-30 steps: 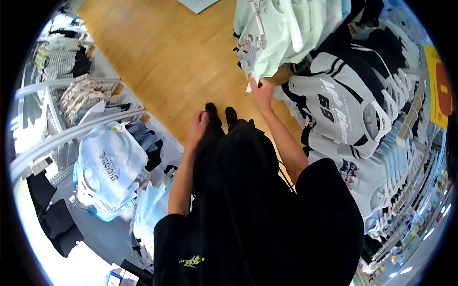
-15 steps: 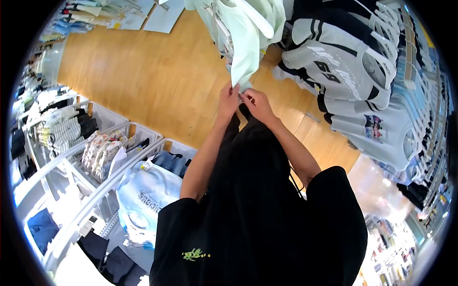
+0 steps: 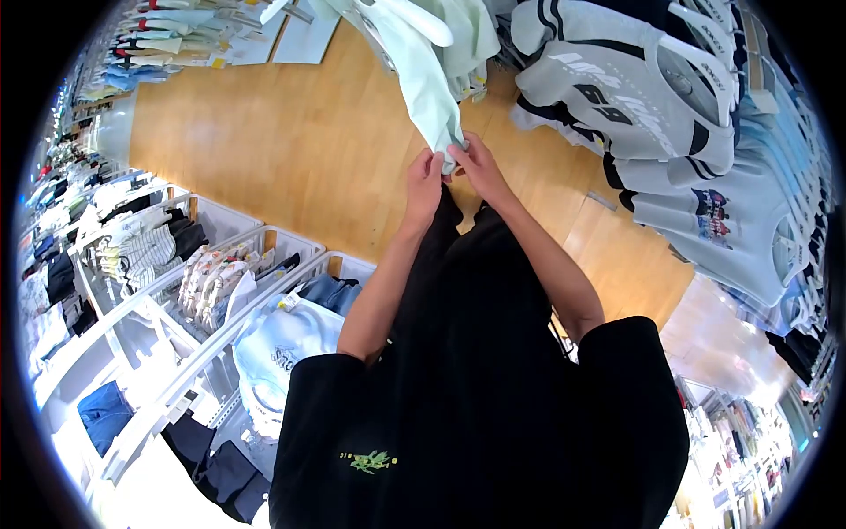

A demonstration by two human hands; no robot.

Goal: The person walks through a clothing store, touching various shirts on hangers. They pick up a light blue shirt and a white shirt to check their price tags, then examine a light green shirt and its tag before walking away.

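Note:
A pale mint-green shirt [image 3: 421, 70] hangs from a rack at the top centre. My left hand [image 3: 425, 182] and my right hand [image 3: 476, 166] meet at its lower hem, each pinching the fabric between fingers and thumb. Both arms reach forward over my black top and black trousers [image 3: 467, 353]. What lies between the fingertips besides the cloth is too small to tell.
Grey-and-black printed shirts [image 3: 630, 97] hang in a row on the right, light blue ones [image 3: 749, 238] beyond them. White wire bins [image 3: 229, 264] of folded clothes line the left. Wooden floor [image 3: 264, 150] stretches ahead.
My left hand rose from my hip to join the right hand at the mint shirt's hem. The view swung left and both hands lifted slightly with the fabric.

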